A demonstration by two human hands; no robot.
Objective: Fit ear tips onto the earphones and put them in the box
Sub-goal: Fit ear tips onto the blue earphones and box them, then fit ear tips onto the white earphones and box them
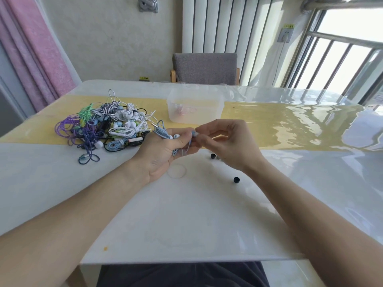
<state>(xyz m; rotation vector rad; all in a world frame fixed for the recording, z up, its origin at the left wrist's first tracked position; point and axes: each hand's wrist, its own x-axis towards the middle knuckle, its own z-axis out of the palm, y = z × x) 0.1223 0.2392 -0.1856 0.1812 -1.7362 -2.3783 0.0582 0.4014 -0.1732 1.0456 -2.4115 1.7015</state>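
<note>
My left hand (163,150) grips a coiled light-blue pair of earphones (161,131) above the table's middle, its cord hanging below my fingers. One blue earbud (194,133) sticks out between both hands, and my right hand (226,141) pinches at its tip. Whether an ear tip sits on it I cannot tell. Two loose black ear tips lie on the table: one (213,156) just under my right hand, another (236,180) nearer to me. The translucent plastic box (195,106) stands open behind my hands with something pink inside.
A tangled pile of earphones (103,125) in white, purple, green, blue and black lies at the left. The white table (186,214) has a yellow runner (290,129) across it. A grey chair (205,68) stands at the far side.
</note>
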